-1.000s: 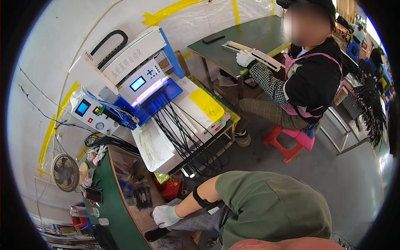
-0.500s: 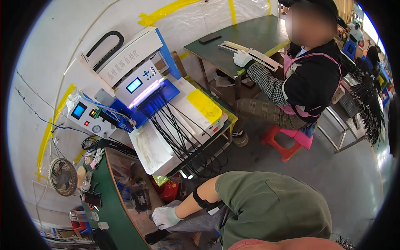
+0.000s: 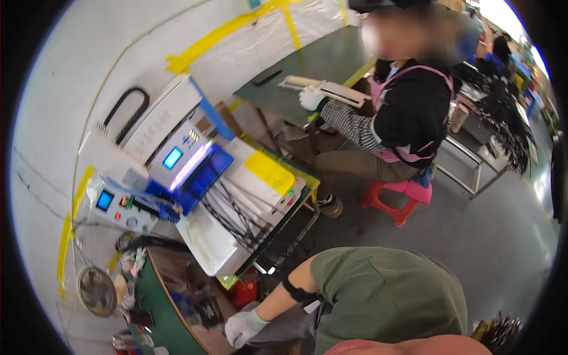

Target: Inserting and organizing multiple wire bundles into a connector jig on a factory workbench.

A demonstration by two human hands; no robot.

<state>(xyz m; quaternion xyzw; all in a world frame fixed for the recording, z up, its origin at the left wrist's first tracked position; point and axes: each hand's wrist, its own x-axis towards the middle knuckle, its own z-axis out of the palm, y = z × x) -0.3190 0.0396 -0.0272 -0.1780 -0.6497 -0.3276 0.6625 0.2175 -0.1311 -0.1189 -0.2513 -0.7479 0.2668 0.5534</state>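
My right hand (image 3: 242, 329), in a white glove with a pale green cuff, rests low by the grey trouser leg (image 3: 284, 325). Its fingers curl downward and together; what they hold, if anything, is hidden. A black band (image 3: 297, 290) circles that forearm below my green sleeve (image 3: 384, 290). Nothing of my left hand shows. Nearby stands a white and blue machine (image 3: 204, 242) with a lit screen and a glowing purple-white strip. Several black cables (image 3: 228, 216) run out of it over its white bed.
A green desk (image 3: 160, 313) with a fan (image 3: 96, 291) stands at the lower left. Beyond the machine, a co-worker (image 3: 408, 106) on a red stool (image 3: 387, 204) holds a long pale strip fixture (image 3: 337, 92) at another green table (image 3: 313, 56). Dark cable bundles (image 3: 509, 112) hang at the right.
The view has swung, so the machine, far table and co-worker sit further left and the picture is blurrier. My right hand stays low by the trouser leg, slightly lower in the picture.
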